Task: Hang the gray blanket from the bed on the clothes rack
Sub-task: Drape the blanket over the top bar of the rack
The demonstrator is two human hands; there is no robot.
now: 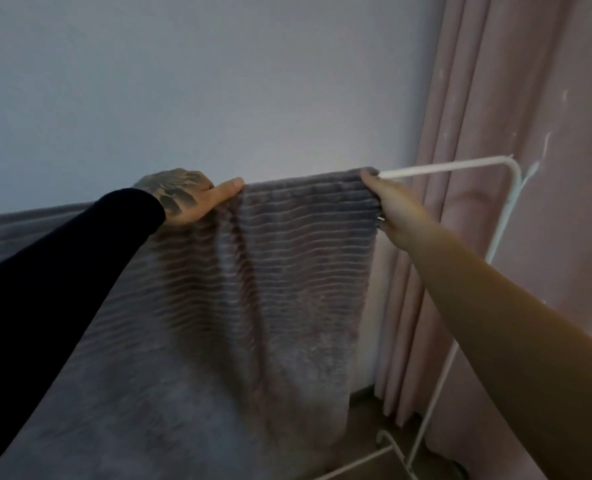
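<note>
The gray ribbed blanket [287, 278] hangs draped over the top bar of the white clothes rack [460, 166] and falls wide toward the floor. My left hand [183, 199], in a dark sleeve, rests on the blanket's top fold at the bar, thumb stretched along it. My right hand [388, 206] pinches the blanket's right edge where the bare bar begins. The bar under the blanket is hidden.
A pale wall [218, 81] stands right behind the rack. Pink curtains [529, 98] hang at the right, behind the rack's upright post. The rack's white foot [388, 448] lies on the dark floor at the lower right.
</note>
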